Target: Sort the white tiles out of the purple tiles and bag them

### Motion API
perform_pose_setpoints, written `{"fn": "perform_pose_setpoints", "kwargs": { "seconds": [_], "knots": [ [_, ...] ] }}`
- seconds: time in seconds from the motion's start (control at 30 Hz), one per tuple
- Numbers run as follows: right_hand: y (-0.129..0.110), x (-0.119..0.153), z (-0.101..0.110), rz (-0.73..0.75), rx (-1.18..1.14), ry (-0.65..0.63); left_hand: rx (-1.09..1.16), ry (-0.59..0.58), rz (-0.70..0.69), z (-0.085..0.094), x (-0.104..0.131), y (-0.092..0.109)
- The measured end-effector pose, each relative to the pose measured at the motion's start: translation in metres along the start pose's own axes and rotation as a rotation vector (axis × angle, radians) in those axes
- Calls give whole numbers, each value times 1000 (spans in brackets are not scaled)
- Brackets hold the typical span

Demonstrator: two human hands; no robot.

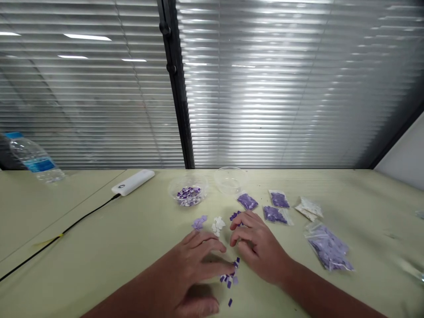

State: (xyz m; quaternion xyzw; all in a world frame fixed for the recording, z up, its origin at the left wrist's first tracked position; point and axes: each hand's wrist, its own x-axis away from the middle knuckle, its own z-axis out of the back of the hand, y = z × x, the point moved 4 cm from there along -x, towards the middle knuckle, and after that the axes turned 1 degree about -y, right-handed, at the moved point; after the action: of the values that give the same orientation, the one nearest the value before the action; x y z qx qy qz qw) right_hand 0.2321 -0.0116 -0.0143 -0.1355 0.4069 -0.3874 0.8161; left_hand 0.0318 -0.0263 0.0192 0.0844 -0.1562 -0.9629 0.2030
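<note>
My left hand (198,269) is palm down with its fingers apart, one fingertip on a small pile of mixed purple and white pieces (228,280). To its right my right hand (258,243) has curled fingers beside a dark purple pile (235,215); whether they pinch a piece is too small to tell. Beyond my left hand lie a light purple pile (199,222) and a white pile (218,225). Farther back, a clear round bowl (188,191) holds mixed purple and white pieces.
A clear empty container (231,180) stands beside the bowl. Purple bags (274,214), white bags (309,208) and a larger light purple bag (328,247) lie right. On the left are a white device (133,182) with a black cable and a water bottle (36,159).
</note>
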Motion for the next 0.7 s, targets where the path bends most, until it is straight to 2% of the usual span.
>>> {"fn": "perform_pose_setpoints", "kwargs": {
  "seconds": [0.17,0.3,0.53,0.7],
  "knots": [
    [-3,-1,1,15,-4,-15,-34,82,84,0,2,-10],
    [-6,-2,-1,45,-37,-86,-18,107,83,1,4,-10],
    [5,1,-1,-49,25,-14,-3,38,106,0,3,-10],
    [3,1,-2,-37,-1,-46,-12,18,123,0,3,-11]
  ]
}}
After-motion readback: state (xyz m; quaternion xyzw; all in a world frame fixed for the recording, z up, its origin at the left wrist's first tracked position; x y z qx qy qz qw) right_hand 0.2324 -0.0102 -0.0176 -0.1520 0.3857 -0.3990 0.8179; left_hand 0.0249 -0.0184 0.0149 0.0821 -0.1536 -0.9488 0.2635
